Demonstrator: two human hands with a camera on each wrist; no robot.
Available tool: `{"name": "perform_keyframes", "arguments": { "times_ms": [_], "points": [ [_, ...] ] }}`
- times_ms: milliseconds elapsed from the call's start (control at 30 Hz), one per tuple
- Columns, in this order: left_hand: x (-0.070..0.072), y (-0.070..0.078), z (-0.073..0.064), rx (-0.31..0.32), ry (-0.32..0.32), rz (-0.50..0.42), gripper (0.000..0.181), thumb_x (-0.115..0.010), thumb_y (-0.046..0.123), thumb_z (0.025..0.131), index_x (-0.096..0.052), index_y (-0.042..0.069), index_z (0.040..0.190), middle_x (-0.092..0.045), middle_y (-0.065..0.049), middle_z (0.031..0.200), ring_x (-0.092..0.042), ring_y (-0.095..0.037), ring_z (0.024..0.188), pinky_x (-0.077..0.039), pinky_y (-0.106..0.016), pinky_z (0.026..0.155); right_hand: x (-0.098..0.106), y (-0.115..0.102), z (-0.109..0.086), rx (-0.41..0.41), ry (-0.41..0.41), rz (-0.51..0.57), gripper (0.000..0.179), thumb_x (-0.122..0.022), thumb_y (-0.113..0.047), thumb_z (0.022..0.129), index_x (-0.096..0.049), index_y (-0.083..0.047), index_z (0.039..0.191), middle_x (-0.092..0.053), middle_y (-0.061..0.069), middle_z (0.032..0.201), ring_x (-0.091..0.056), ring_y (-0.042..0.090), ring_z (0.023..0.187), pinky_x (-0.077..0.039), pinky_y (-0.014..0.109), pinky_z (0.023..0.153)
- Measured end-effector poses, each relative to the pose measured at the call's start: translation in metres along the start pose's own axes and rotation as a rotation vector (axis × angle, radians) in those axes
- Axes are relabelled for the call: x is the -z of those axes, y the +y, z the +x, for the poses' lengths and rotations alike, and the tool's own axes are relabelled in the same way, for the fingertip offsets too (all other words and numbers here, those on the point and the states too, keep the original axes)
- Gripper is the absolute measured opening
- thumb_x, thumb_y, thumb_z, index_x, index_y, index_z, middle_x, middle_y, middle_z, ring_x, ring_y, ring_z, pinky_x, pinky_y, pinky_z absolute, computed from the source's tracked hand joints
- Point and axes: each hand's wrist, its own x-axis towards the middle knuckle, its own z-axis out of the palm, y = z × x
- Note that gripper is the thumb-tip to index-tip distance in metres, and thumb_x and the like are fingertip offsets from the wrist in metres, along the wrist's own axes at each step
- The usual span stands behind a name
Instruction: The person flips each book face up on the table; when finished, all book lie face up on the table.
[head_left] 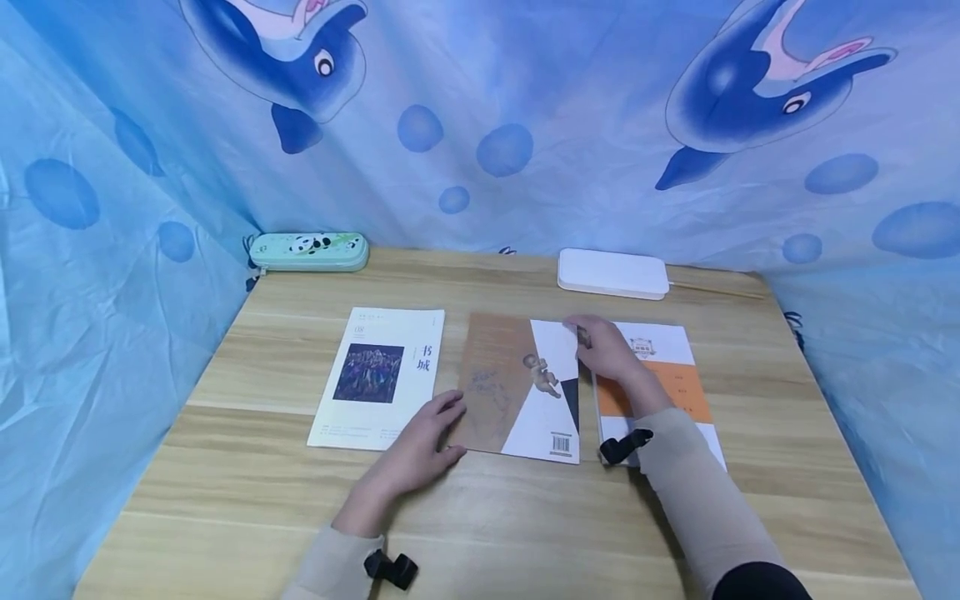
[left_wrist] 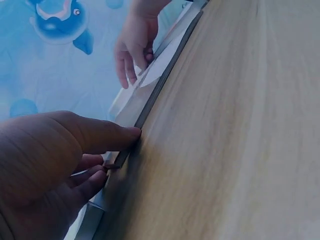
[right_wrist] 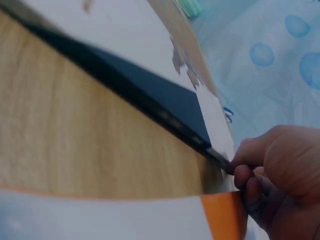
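Note:
A brown-and-white book (head_left: 491, 392) with a baby figure and a barcode lies in the middle of the table. At its near left corner, my left hand (head_left: 420, 446) grips the edge, thumb along the near side and fingers at the left side. My right hand (head_left: 606, 350) pinches the far right corner between thumb and fingers, which the right wrist view shows close up. To the left lies a white magazine (head_left: 416, 325) with a dark picture. An orange-and-white book (head_left: 675, 392) lies to the right, partly hidden under my right forearm.
A mint-green panda pencil case (head_left: 311, 254) sits at the table's far left corner. Toward the far right are a white case (head_left: 611, 273) and a thin wooden stick (head_left: 720, 290). A blue dolphin-print curtain (head_left: 480, 100) stands around the wooden table (head_left: 247, 492).

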Motion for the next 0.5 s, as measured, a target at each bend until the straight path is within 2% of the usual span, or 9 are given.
{"name": "perform_keyframes", "arguments": {
  "times_ms": [133, 300, 500],
  "points": [
    [0.0, 0.0, 0.0, -0.005, 0.0, -0.005, 0.067, -0.081, 0.016, 0.085, -0.052, -0.007, 0.142, -0.04, -0.019, 0.156, -0.037, -0.036, 0.144, -0.029, -0.046, 0.12, 0.006, 0.004, -0.002, 0.052, -0.003, -0.032, 0.048, -0.068, 0.004, 0.091, -0.061, -0.004, 0.138, -0.056, 0.023, 0.138, -0.055, 0.042, 0.123, -0.048, 0.055, 0.103],
    [-0.003, 0.0, 0.0, -0.012, 0.021, -0.007, 0.07, -0.083, 0.016, 0.082, -0.053, -0.009, 0.14, -0.04, -0.02, 0.156, -0.037, -0.037, 0.143, -0.031, -0.047, 0.119, 0.014, 0.005, -0.006, 0.13, -0.007, -0.137, 0.048, -0.07, 0.003, 0.091, -0.061, -0.001, 0.138, -0.057, 0.022, 0.137, -0.055, 0.042, 0.124, -0.046, 0.056, 0.105],
    [-0.007, 0.002, 0.0, 0.006, 0.042, -0.003, 0.076, -0.087, 0.025, 0.08, -0.053, -0.008, 0.14, -0.039, -0.018, 0.157, -0.035, -0.036, 0.145, -0.03, -0.047, 0.12, 0.024, 0.001, -0.013, 0.151, 0.005, -0.146, 0.045, -0.071, -0.003, 0.093, -0.062, -0.004, 0.137, -0.058, 0.017, 0.138, -0.057, 0.037, 0.124, -0.048, 0.053, 0.104]
  ]
}}
